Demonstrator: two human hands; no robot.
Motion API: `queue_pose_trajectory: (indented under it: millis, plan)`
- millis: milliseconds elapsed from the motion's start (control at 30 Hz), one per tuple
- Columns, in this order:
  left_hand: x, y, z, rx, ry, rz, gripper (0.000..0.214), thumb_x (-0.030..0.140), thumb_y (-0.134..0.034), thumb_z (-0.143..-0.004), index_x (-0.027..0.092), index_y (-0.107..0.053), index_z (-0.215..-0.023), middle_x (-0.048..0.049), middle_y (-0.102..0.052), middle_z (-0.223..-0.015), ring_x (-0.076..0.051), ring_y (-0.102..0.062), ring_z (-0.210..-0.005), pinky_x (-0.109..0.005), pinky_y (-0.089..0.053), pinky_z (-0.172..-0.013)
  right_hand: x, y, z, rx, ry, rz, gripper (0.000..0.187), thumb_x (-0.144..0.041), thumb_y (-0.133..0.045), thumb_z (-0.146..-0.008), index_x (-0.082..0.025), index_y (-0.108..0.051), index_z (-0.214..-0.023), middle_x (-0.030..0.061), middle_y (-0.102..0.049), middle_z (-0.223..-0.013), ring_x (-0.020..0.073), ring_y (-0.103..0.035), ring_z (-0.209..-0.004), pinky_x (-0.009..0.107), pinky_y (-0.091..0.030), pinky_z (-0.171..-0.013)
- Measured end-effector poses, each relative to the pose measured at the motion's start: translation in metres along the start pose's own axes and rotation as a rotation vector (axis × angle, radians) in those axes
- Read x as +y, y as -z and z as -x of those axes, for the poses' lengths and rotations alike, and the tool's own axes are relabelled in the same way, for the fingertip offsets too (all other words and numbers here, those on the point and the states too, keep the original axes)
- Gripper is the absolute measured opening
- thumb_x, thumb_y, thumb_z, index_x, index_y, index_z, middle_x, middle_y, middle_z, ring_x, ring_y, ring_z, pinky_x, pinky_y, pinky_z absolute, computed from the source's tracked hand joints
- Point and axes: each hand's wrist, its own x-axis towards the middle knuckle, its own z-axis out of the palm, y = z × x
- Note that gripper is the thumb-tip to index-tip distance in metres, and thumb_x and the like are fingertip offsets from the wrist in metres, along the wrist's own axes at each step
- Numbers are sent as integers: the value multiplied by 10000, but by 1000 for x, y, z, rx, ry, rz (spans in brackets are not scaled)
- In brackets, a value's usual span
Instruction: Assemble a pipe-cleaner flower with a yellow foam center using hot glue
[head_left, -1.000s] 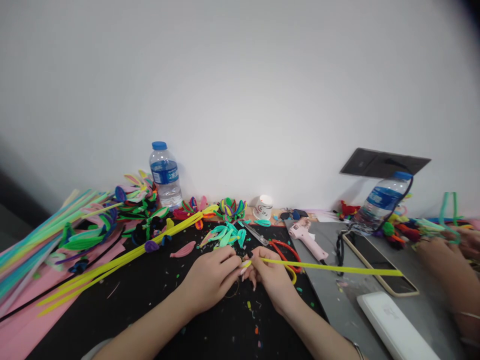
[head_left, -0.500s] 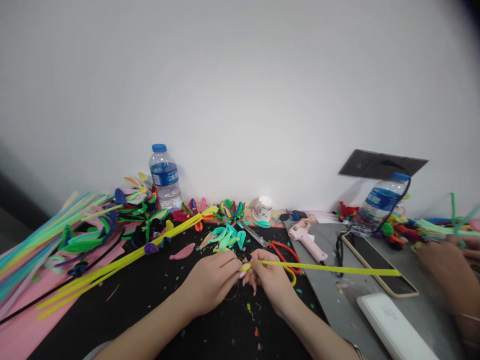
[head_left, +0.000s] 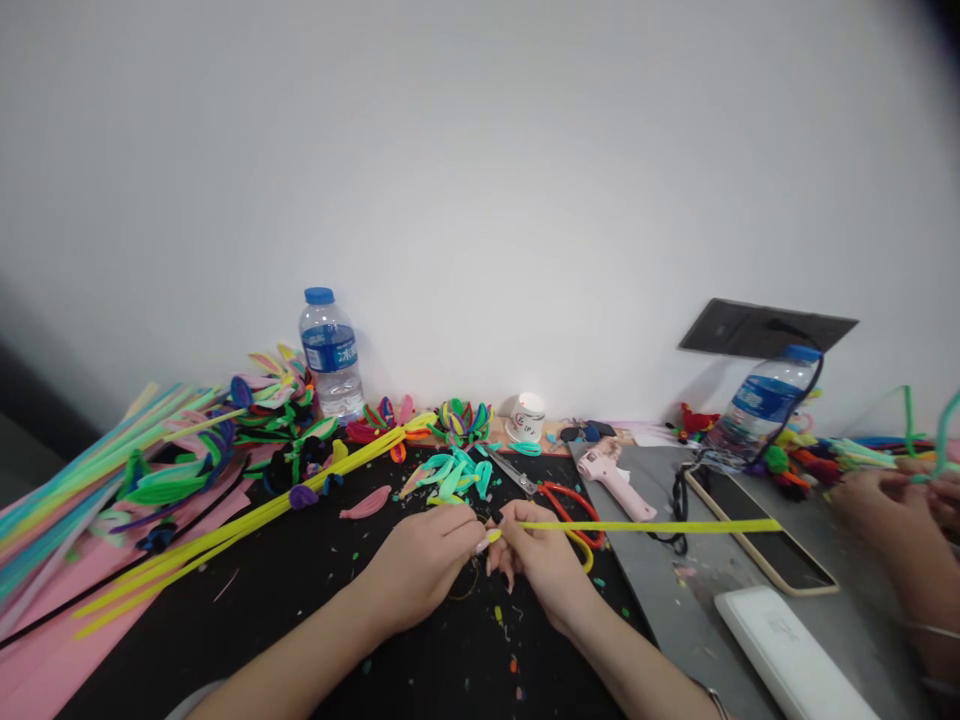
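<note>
My left hand (head_left: 424,560) and my right hand (head_left: 544,560) meet over the black mat (head_left: 315,600). Both pinch the near end of a long yellow pipe cleaner (head_left: 652,526), which stretches out to the right above a phone (head_left: 765,545). The fingers of both hands are closed on it. Just behind my hands lies a heap of teal and green pipe-cleaner loops (head_left: 454,472). Red-handled scissors (head_left: 566,500) rest right of my right hand.
Bundles of long pipe cleaners (head_left: 82,470) and finished flowers (head_left: 277,400) cover the left. Two water bottles (head_left: 330,352) (head_left: 757,405), a small cup (head_left: 527,416), a pink glue gun (head_left: 615,480) and a white power bank (head_left: 787,650) stand around. Another person's hands (head_left: 900,510) work at far right.
The yellow pipe cleaner's far end has risen slightly and its visible length has shortened. My hands stayed nearly in place. The other person's hands shifted with green pipe cleaners.
</note>
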Motion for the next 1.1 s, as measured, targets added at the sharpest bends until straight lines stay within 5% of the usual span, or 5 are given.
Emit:
queue_pose_trajectory:
  millis: [300,600,1100]
  plan:
    - [-5,-1,2,18,111,223,235,200,-387,-962,191,-605,-874,-40,-623,-866,-157,-578,-812,-251,-458,-740,-5,-1,3,-19,-35,-118,369,-500,-685,-696,-190,-486,-674,-2,-612,-476,79,-412,-347,190,-303,-373]
    - [-7,-4,0,181,275,407,255,189,-370,-958,193,-568,-797,-6,-583,-734,-146,-555,-709,-262,-453,-687,-9,0,3,-9,-59,-154,360,-490,-690,-686,-187,-496,-674,3,-614,-476,76,-401,-342,192,-326,-367]
    - [-12,-7,-2,368,566,688,203,273,-635,-779,165,-611,-609,-28,-647,-655,-165,-601,-631,-267,-480,-605,-12,3,1,29,-45,-131,302,-432,-660,-712,-184,-494,-671,-4,-619,-482,75,-419,-361,182,-330,-385]
